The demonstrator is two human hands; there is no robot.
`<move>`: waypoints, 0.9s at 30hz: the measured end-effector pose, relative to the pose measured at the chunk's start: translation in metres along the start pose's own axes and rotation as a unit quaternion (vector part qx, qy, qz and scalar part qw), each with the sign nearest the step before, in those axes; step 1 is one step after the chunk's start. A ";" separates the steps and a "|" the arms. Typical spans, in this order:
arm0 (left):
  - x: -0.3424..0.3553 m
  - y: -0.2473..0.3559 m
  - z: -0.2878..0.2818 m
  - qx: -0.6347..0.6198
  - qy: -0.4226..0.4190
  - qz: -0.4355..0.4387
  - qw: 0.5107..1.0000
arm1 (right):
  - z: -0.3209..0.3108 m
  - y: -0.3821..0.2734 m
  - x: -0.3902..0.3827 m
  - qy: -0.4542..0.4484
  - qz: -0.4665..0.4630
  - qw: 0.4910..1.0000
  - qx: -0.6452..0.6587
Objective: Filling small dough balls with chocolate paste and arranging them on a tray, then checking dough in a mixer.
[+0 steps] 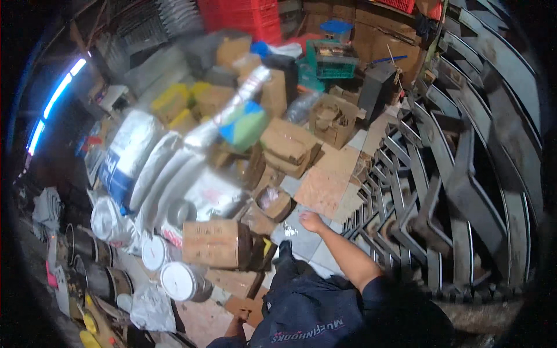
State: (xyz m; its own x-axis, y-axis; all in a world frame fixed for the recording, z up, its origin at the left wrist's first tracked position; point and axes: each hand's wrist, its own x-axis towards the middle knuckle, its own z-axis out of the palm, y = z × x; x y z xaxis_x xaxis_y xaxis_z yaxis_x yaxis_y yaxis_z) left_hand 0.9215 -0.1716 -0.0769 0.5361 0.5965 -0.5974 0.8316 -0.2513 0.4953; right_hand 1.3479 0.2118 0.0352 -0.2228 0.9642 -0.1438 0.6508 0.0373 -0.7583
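My right hand (311,221) reaches forward over the tiled floor with its fingers curled in, and no object shows in it. Beside it on the left sits a small open carton (272,203) with something pale inside. Low in the view is my left hand (241,315), partly seen, its fingers bent and nothing visible in them. It hangs above a flat piece of cardboard (246,307). A taped brown box (213,243) stands ahead of it, and a white lidded bucket (183,281) is to its left.
Tall stacks of bent metal brackets (426,226) line the right side. White sacks (168,168) and boxes fill the left, with metal pots (98,281) at the edge. Farther on are an open carton (333,119), a green crate (333,61) and red crates (243,23). Floor tiles (322,188) run between.
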 end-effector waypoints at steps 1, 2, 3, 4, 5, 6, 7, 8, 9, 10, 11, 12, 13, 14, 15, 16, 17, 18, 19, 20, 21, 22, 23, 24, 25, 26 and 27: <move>0.018 -0.009 -0.005 -0.203 0.008 -0.079 0.976 | -0.010 -0.030 0.035 -0.011 -0.014 1.000 0.025; 0.052 -0.015 -0.025 -0.200 0.006 -0.078 0.977 | -0.016 -0.049 0.062 -0.008 -0.012 1.000 0.026; 0.080 -0.020 -0.046 -0.276 -0.065 -0.158 0.946 | -0.021 -0.063 0.086 0.005 -0.022 1.000 0.006; 0.100 -0.030 -0.074 -0.342 -0.135 -0.238 0.899 | -0.023 -0.072 0.108 0.021 -0.031 0.999 -0.012; 0.121 -0.049 -0.120 -0.326 -0.139 -0.236 0.905 | -0.028 -0.069 0.131 0.037 -0.025 0.999 -0.005; 0.147 -0.058 -0.163 -0.381 -0.182 -0.181 0.888 | -0.034 -0.051 0.151 0.004 -0.048 0.997 -0.061; 0.174 -0.057 -0.195 -0.443 -0.224 -0.128 0.859 | -0.040 -0.031 0.162 -0.040 -0.071 0.990 -0.119; 0.209 -0.041 -0.232 -0.325 -0.160 -0.126 0.923 | -0.049 -0.005 0.173 -0.097 -0.050 0.984 -0.144; 0.236 -0.021 -0.267 -0.200 -0.092 -0.118 0.968 | -0.063 0.024 0.177 -0.154 -0.027 0.974 -0.165; 0.274 -0.061 -0.278 -0.057 -0.058 0.067 0.994 | -0.078 0.044 0.188 -0.186 -0.095 0.952 -0.223; 0.340 -0.035 -0.329 0.092 0.020 0.287 0.953 | -0.105 0.107 0.184 -0.151 0.002 0.972 -0.179; 0.354 -0.074 -0.336 0.043 -0.056 0.097 0.993 | -0.111 0.096 0.194 -0.165 0.103 0.959 -0.207; 0.422 -0.046 -0.399 0.040 -0.130 -0.025 0.990 | -0.138 0.173 0.173 -0.035 0.225 0.962 -0.148; 0.415 -0.038 -0.420 0.012 -0.061 0.006 0.998 | -0.144 0.150 0.184 -0.045 0.259 0.961 -0.083; 0.430 0.008 -0.473 0.013 0.002 0.073 0.997 | -0.160 0.168 0.184 -0.029 0.334 0.937 -0.097; 0.441 0.009 -0.499 -0.033 0.068 0.023 0.997 | -0.171 0.168 0.198 -0.044 0.333 0.935 -0.112; 0.469 0.021 -0.530 -0.069 0.122 -0.007 0.990 | -0.200 0.182 0.202 -0.091 0.328 0.937 -0.072; 0.513 0.049 -0.567 -0.097 0.131 -0.004 0.987 | -0.218 0.235 0.185 -0.060 0.332 0.941 -0.001; 0.562 0.083 -0.598 -0.127 0.134 0.006 0.983 | -0.232 0.290 0.164 -0.019 0.337 0.939 0.066; 0.581 0.102 -0.618 -0.251 0.138 -0.023 0.958 | -0.235 0.296 0.169 0.007 0.396 0.916 0.060; 0.603 0.096 -0.625 -0.198 0.234 0.059 0.950 | -0.243 0.291 0.183 0.020 0.429 0.901 0.060; 0.631 0.096 -0.629 -0.222 0.228 0.060 0.946 | -0.252 0.297 0.186 0.032 0.453 0.888 0.075; 0.667 0.100 -0.633 -0.244 0.221 0.067 0.942 | -0.264 0.306 0.187 0.046 0.468 0.877 0.098; 0.709 0.097 -0.620 -0.250 0.234 0.031 0.939 | -0.277 0.313 0.188 0.060 0.480 0.866 0.125; 0.745 0.109 -0.619 -0.251 0.171 0.101 0.948 | -0.285 0.325 0.173 0.079 0.508 0.843 0.157; 0.768 0.144 -0.638 -0.195 0.096 0.140 0.966 | -0.283 0.332 0.157 0.095 0.535 0.819 0.185; 0.792 0.182 -0.655 -0.137 0.020 0.180 0.974 | -0.283 0.337 0.139 0.116 0.562 0.790 0.214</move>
State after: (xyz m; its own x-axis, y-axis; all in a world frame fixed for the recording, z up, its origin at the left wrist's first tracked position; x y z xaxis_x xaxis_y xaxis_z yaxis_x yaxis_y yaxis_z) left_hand 1.4025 0.7543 -0.0469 0.7750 0.5379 -0.3317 0.5180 -0.2401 0.8210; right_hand 1.7418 0.4332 -0.0603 0.4933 0.3480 -0.7972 0.0259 -0.9220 -0.3864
